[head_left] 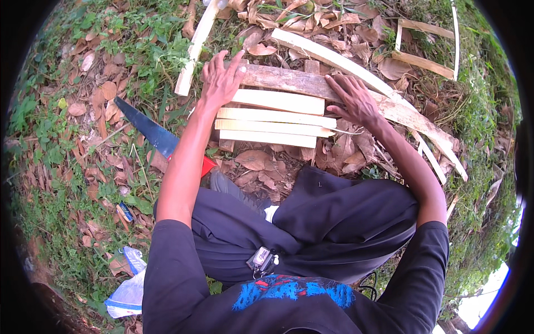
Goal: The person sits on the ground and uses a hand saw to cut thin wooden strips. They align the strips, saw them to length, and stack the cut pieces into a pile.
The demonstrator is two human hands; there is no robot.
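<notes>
A long weathered wooden plank lies crosswise in front of me. My left hand rests at its left end, fingers stretched out and apart. Further right along the same plank is my right hand, its fingers extended over the wood, gripping nothing. On the near side of the plank are several short pale slats, roughly parallel with it. They sit across darker wooden crosspieces, which are mostly hidden beneath. A thin splinter sticks out from the right end of one slat.
A handsaw with a red handle lies left, partly behind my left forearm. Long pale strips stretch beyond the plank; another strip lies far left. A wooden frame is far right. A plastic bag lies near left among leaves.
</notes>
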